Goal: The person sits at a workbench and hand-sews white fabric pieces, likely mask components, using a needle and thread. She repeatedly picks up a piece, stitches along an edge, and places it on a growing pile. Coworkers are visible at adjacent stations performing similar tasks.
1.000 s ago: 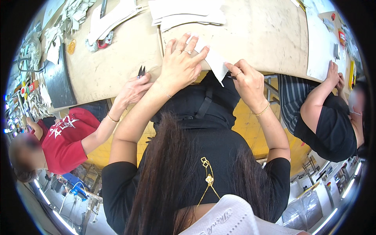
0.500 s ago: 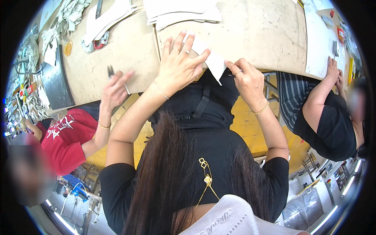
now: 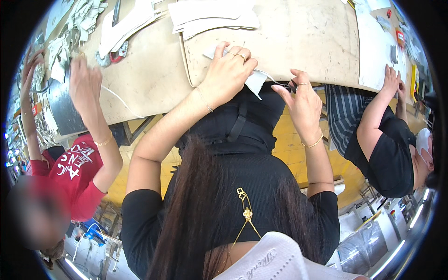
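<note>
A flat white piece [image 3: 255, 84], which looks like cloth, lies at the near table edge with a pointed corner hanging over it. My left hand [image 3: 228, 71] presses on it with bent fingers, closed over its upper part. From beside my left fingertips a thin pale strip [image 3: 265, 74] curves toward my right hand [image 3: 304, 100]. That hand is just past the edge, thumb and fingers around a small dark tool [image 3: 292, 86]. The tool's kind is mostly hidden by the fingers.
Stacked white pieces [image 3: 214, 17] lie ahead on the tan table [image 3: 298, 44]. At left, a co-worker in a red shirt [image 3: 77, 175] has raised hands near a thin white strip [image 3: 122, 100]. Another co-worker's hands [image 3: 393, 81] rest at the right on a white sheet [image 3: 373, 56].
My left hand has gone from spread flat to bent fingers, shifting right and nearer. My right hand has turned, showing the dark tool. The left co-worker's hands have moved up and left.
</note>
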Tool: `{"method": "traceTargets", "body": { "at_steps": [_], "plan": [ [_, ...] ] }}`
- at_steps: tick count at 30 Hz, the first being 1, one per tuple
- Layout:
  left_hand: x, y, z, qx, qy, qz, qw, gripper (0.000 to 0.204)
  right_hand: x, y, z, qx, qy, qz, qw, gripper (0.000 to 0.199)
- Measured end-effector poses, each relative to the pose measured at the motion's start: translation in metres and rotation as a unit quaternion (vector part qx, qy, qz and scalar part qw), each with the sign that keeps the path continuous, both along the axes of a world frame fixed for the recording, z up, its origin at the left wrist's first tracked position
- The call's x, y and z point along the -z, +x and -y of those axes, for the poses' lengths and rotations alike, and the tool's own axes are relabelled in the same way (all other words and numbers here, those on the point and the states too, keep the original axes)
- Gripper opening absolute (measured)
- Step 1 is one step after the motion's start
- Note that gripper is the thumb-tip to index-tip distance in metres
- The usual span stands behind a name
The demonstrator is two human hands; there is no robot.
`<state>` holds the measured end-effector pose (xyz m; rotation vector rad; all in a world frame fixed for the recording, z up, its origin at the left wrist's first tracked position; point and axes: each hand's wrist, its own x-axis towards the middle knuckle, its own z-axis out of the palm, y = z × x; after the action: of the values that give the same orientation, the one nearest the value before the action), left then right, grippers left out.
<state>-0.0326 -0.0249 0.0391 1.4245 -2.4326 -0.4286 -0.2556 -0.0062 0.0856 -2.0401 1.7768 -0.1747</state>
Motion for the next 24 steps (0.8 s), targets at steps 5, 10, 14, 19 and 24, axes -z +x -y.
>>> {"method": "traceTargets", "body": {
  "at_steps": [5, 10, 14, 19, 24],
  "plan": [
    [-0.021, 0.010, 0.008, 0.006, 0.113, -0.096, 0.989, 0.006, 0.001, 0.002, -0.006, -0.073, -0.100, 0.038, 0.992, 0.032],
    [-0.035, 0.017, 0.007, -0.008, 0.180, -0.113, 0.977, 0.007, -0.003, 0.016, -0.015, -0.005, 0.002, 0.039, 0.999, 0.030],
    [-0.042, 0.021, 0.003, -0.018, 0.197, -0.123, 0.972, 0.008, 0.003, 0.031, -0.011, 0.025, 0.016, 0.065, 0.997, 0.028],
    [-0.045, 0.028, -0.001, -0.036, 0.214, -0.142, 0.966, 0.009, 0.010, 0.040, -0.004, 0.039, -0.002, 0.122, 0.992, 0.024],
    [-0.038, 0.033, -0.007, -0.073, 0.219, -0.174, 0.957, 0.009, 0.008, 0.045, 0.007, 0.031, -0.027, 0.152, 0.988, 0.020]
  ]
}}
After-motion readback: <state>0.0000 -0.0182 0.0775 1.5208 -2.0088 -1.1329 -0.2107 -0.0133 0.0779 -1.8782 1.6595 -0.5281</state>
